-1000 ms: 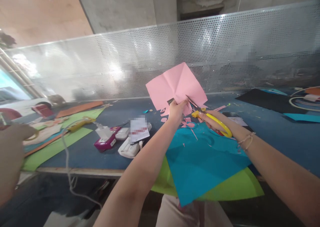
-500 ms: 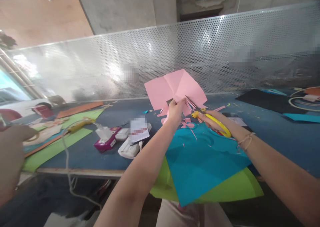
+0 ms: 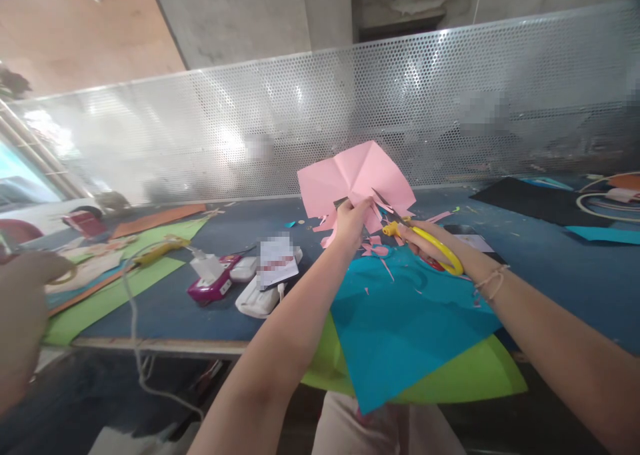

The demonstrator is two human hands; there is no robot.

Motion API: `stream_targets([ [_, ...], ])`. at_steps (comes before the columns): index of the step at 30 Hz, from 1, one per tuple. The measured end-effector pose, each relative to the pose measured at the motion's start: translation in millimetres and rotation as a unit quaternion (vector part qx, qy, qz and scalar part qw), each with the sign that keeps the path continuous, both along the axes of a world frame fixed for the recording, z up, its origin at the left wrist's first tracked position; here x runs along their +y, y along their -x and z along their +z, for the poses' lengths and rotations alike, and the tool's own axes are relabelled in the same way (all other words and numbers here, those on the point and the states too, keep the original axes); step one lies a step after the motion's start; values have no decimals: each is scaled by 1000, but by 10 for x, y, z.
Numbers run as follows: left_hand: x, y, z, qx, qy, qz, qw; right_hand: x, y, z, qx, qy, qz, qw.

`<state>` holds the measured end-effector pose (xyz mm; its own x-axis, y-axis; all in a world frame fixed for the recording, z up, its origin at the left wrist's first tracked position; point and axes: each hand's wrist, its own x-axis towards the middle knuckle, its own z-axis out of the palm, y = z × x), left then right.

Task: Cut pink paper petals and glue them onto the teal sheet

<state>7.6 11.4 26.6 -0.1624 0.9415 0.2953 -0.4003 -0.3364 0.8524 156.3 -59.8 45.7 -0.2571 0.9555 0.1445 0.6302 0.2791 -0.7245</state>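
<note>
Left hand (image 3: 351, 219) pinches creased pink paper (image 3: 357, 173) near blue bench's (image 3: 545, 261) far edge; right hand (image 3: 424, 239) grips yellow-handled scissors (image 3: 449, 251); slippage could cut left hand.

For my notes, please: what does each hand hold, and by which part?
Left hand: pink paper, by its lower part; right hand: scissors, by the handles.
</note>
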Motion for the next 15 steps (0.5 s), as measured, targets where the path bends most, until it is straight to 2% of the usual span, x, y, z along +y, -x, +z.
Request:
stream_targets([
  [8, 12, 27, -7, 6, 7, 13, 1000, 3, 21, 22, -29, 3, -27, 999],
  [15, 40, 38, -50, 19, -3, 10, 1000, -15, 31, 30, -15, 21, -44, 999],
])
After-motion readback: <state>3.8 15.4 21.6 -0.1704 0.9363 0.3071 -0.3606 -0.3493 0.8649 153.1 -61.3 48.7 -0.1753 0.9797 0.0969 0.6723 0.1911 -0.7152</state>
